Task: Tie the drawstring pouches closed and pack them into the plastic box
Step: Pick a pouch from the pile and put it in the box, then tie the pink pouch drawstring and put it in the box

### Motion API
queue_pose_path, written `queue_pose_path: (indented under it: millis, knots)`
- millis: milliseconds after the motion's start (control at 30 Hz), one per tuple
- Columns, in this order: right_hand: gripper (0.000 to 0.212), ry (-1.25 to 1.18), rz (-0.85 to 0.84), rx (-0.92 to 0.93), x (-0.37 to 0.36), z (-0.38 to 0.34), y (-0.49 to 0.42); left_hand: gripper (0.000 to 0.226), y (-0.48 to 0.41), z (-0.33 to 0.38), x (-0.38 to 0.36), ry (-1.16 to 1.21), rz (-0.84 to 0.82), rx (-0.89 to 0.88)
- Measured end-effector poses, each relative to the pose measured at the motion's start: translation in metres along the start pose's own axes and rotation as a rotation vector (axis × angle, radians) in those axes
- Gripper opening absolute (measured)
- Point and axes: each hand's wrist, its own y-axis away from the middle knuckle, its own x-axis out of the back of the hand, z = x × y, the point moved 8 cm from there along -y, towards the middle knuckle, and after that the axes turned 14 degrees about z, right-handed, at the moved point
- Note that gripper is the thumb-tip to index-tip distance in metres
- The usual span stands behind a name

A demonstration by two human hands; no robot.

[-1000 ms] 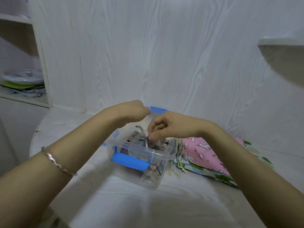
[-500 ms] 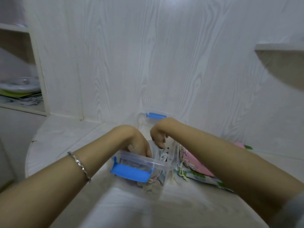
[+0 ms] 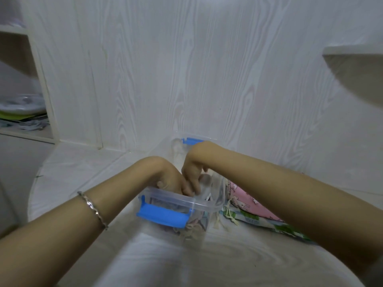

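Observation:
A clear plastic box (image 3: 215, 206) with blue latches stands at the middle of the white table. Several grey and patterned drawstring pouches (image 3: 192, 226) show through its front wall. Both my hands reach down into the box. My left hand (image 3: 172, 180) points its fingers down onto the pouches near the front rim. My right hand (image 3: 194, 169) is right beside it, fingers also down on the cloth inside; its fingertips are partly hidden. To the right of the box lie a pink pouch (image 3: 248, 200) and a green-printed pouch (image 3: 261, 221) with loose cream strings.
A white wood-grain wall (image 3: 207, 79) rises just behind the box. At the left an open shelf holds a plate (image 3: 20, 104). A rounded shelf (image 3: 356, 65) juts out at the upper right. The table's curved edge (image 3: 31, 195) runs down the left.
A second ago my right hand pinched a grey pouch above the box. Both hands have since gone down into the box with it and now press on the contents.

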Motion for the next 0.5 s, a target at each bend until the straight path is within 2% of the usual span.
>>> queue_pose_path:
  millis: [133,200,233,267,333,400,433,500]
  knots:
    - [0.067,-0.001,0.019,0.026,-0.010,-0.010,0.000,0.044,-0.007,-0.002,-0.005,-0.134,-0.014,0.001]
    - [0.068,-0.167,0.048,0.033,-0.009,-0.007,0.002,0.038,-0.001,-0.007,0.000,0.031,0.004,0.089]
    - [0.065,-0.288,0.152,0.031,0.001,0.001,0.006,0.033,0.003,-0.008,0.008,0.152,0.073,0.131]
    - [0.059,-0.416,0.314,0.023,0.017,0.015,0.017,0.029,0.007,-0.004,0.023,0.235,0.211,0.149]
    - [0.043,-0.658,0.674,-0.022,0.046,0.054,0.054,0.031,0.016,0.007,0.066,0.222,0.595,0.155]
    - [0.032,-0.839,0.919,-0.080,0.052,0.094,0.100,0.031,0.034,0.041,0.095,0.201,0.899,0.132]
    - [0.029,-0.907,1.000,-0.103,0.050,0.109,0.118,0.030,0.040,0.056,0.101,0.240,1.001,0.114]
    - [0.028,-0.987,1.110,-0.166,0.031,0.130,0.150,0.027,0.042,0.092,0.101,0.284,1.096,0.057]
